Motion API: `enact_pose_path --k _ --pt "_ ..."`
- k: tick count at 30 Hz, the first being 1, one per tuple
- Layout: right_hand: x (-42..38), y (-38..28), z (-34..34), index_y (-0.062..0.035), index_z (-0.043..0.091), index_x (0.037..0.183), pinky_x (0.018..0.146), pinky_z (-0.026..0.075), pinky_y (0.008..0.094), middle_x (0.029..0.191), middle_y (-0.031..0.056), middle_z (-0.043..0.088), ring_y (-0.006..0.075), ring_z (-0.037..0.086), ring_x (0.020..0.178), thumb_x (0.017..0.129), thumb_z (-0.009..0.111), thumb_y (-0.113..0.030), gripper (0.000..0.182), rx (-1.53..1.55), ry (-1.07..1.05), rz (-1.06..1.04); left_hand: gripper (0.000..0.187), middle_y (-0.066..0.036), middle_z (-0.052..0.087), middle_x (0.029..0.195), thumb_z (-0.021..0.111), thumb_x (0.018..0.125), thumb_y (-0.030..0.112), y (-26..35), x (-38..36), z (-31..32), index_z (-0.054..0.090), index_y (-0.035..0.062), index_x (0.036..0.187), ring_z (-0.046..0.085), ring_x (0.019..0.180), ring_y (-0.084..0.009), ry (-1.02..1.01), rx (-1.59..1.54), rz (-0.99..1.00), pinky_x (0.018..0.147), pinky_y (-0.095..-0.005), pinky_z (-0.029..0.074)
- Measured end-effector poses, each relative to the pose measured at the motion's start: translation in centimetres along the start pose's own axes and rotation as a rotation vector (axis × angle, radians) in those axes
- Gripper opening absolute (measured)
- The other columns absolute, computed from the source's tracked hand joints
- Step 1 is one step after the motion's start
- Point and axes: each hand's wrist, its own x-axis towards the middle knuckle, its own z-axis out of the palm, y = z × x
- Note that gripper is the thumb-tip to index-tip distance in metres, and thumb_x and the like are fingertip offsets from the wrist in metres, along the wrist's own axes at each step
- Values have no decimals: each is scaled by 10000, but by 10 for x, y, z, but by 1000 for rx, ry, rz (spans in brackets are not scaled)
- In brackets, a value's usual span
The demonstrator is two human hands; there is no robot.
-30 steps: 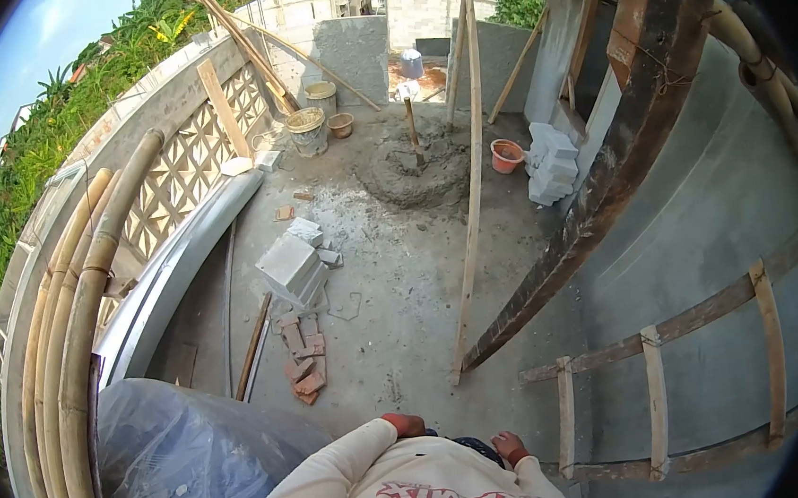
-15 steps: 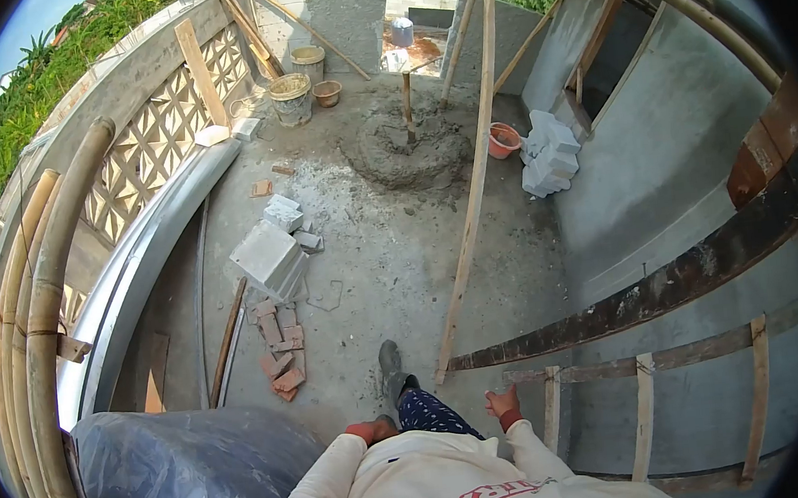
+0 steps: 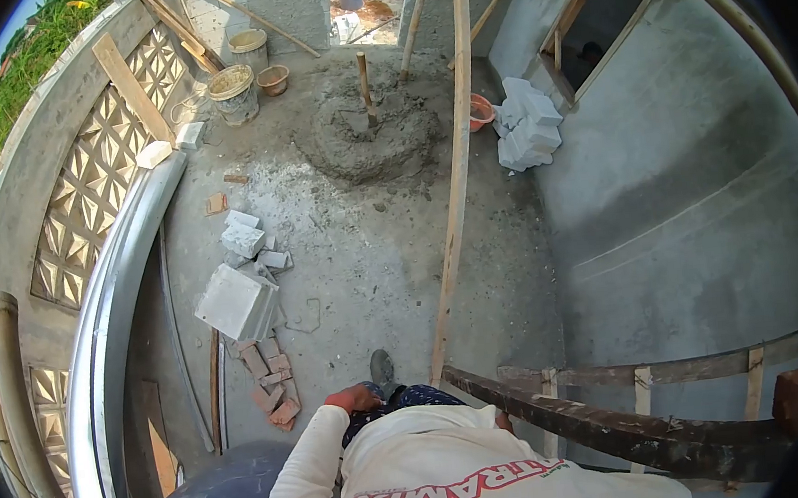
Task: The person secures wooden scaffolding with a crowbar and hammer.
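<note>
My left hand point(image 3: 359, 399) is in front of my body at the patterned trousers point(image 3: 410, 399), over the upper leg. Its fingers seem stretched out, and I see nothing in them. Only a sliver of my right hand point(image 3: 502, 421) shows past the edge of the cream shirt point(image 3: 435, 445); its fingers are hidden. It is nearest to the wooden ladder-like frame point(image 3: 643, 389) and the dark stained beam point(image 3: 612, 410). One grey boot point(image 3: 383, 368) is on the concrete floor ahead.
Red bricks point(image 3: 274, 378) and pale blocks point(image 3: 236, 301) lie left of the boot. A long wooden pole point(image 3: 456, 197) leans across the middle. Wet mortar point(image 3: 366, 138) with an upright handle point(image 3: 364, 81), buckets point(image 3: 234, 95) and stacked white blocks point(image 3: 528, 124) stand farther off.
My view has shifted forward and tilted down. My left hand has come forward over the leg. My right hand, earlier out beside the wooden frame, is now mostly behind the shirt.
</note>
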Motion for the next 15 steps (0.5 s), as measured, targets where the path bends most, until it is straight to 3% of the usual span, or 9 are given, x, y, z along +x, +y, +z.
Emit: enact_pose_path --k 3,6,9,12,13,15 --pt "-10 -10 -3 23 258 1449 847 559 510 1273 297 614 461 678 1014 770 793 -458 989 203 34 124 464 -77 670 1307 526 952 549 16 6 -75 700 257 1266 608 1227 -337 37 -12 69 1078 -420 445" --pt "-20 -21 4 7 277 1451 845 562 511 1288 300 602 464 673 1030 794 768 -463 945 396 92 237 462 -58 646 1352 531 942 570 44 8 -132 711 279 1253 559 1290 -346 221 250 21 1121 -451 396" --pt "-26 -38 15 -8 296 1454 843 566 513 1303 303 590 467 668 1045 818 743 -467 902 549 152 341 477 -44 605 1412 521 932 606 42 28 -187 718 305 1246 471 1374 -368 146 204 -5 1167 -508 316" --pt "-26 -63 29 -24 315 1457 841 569 514 1318 306 577 469 663 1061 843 718 -471 860 685 220 439 468 -56 621 1393 546 921 607 6 61 -236 726 310 1234 484 1366 -360 -45 13 -72 1157 -502 326" --pt "-26 -72 34 -29 322 1458 841 570 515 1323 307 573 470 661 1066 851 709 -472 846 739 240 473 441 -85 679 1298 585 921 567 -10 73 -244 731 283 1225 587 1261 -329 185 308 73 1096 -425 413" --pt "-31 -92 37 -40 335 1460 840 572 516 1333 309 565 472 658 1076 867 693 -475 818 893 283 545 457 -93 712 1232 591 927 573 -9 72 -305 738 249 1214 648 1153 -278 71 149 57 1023 -376 467"
